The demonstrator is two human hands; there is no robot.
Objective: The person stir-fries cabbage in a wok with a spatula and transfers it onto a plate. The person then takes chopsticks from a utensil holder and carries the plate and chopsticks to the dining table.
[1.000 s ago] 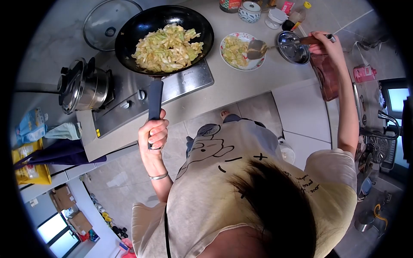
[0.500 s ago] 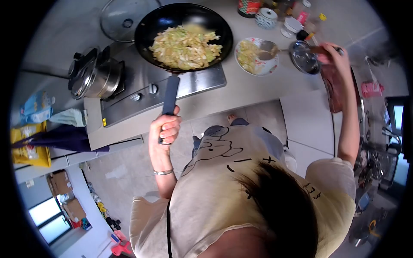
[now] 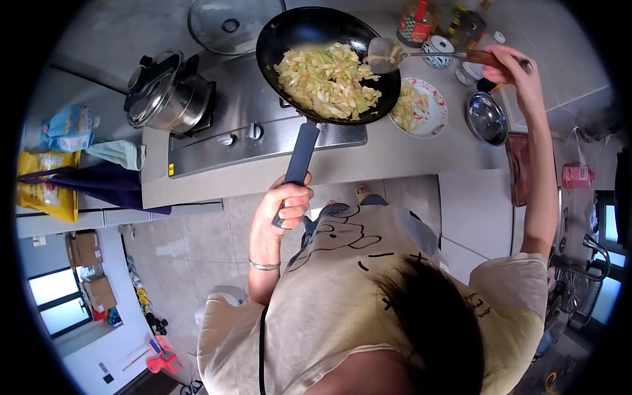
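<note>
My left hand [image 3: 289, 204] is wrapped round the grey handle of a black wok [image 3: 297, 27], which is tilted a little to the right. Chopped cooked cabbage [image 3: 322, 79] lies in the wok. My right hand [image 3: 512, 67] grips the wooden handle of a metal spatula [image 3: 388, 55], whose blade is at the wok's right rim with some bits of food on it. Just right of the wok stands a white plate with a red pattern [image 3: 436, 113], with cabbage on its left part. A metal bowl [image 3: 487, 118] sits below my right forearm's reach, beside the plate.
A steel pot [image 3: 172, 99] stands on the left of the gas stove [image 3: 230, 148]. Behind it leans a glass lid [image 3: 220, 39]. Jars, including a patterned pot [image 3: 438, 51], and bottles line the back right. A brown board [image 3: 519, 171] is at the counter's right.
The wok has moved right, toward the plate, and tilts more. The spatula has gone from over the plate up to the wok's right rim. More of the plate's right side shows bare.
</note>
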